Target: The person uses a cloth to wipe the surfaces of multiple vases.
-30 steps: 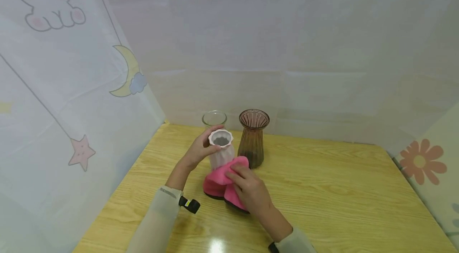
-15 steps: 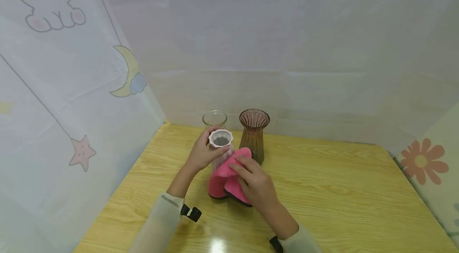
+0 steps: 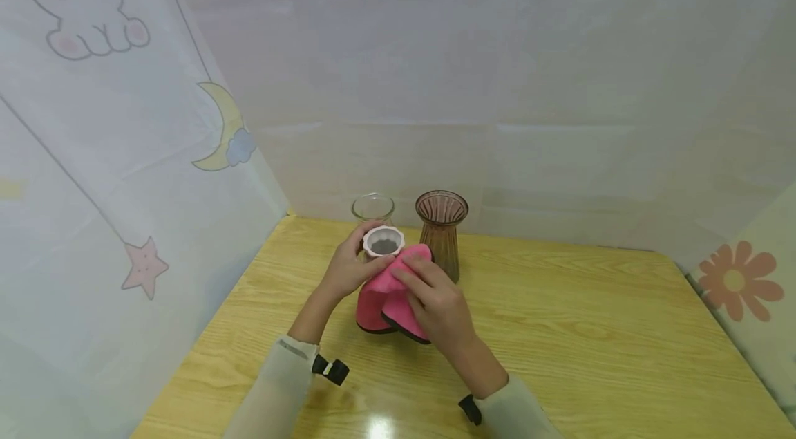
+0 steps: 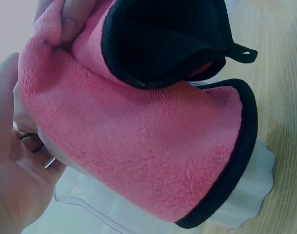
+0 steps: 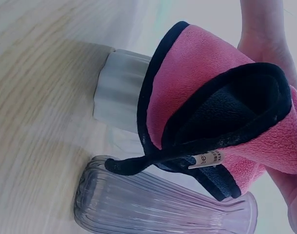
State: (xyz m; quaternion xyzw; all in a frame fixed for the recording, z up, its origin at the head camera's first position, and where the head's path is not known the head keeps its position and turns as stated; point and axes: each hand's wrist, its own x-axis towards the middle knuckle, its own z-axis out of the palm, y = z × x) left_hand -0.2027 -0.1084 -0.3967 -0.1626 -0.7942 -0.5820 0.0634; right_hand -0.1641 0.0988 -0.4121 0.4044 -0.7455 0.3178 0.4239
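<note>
A white fluted vase [image 3: 383, 241] stands upright on the table, my left hand [image 3: 348, 266] gripping it just under its scalloped rim. With my right hand [image 3: 443, 304] I pinch a pink cloth [image 3: 376, 304] with black edging and press it against the vase's upper side. The cloth hangs down in folds and hides most of the vase in the head view. In the right wrist view the vase's base [image 5: 120, 90] shows below the cloth, which has a black loop [image 5: 126, 165] and a small label [image 5: 207, 159].
Close behind the vase stands a clear glass vase [image 3: 373, 206], largely hidden. A purplish-brown ribbed glass vase [image 3: 440, 238] stands just to the right. The wooden table [image 3: 591, 335] meets a pale cloth backdrop [image 3: 560, 183] at the back and left.
My right hand has moved the cloth up along the white vase toward its rim. My left hand keeps its grip at the neck, and the glass vases stay in place.
</note>
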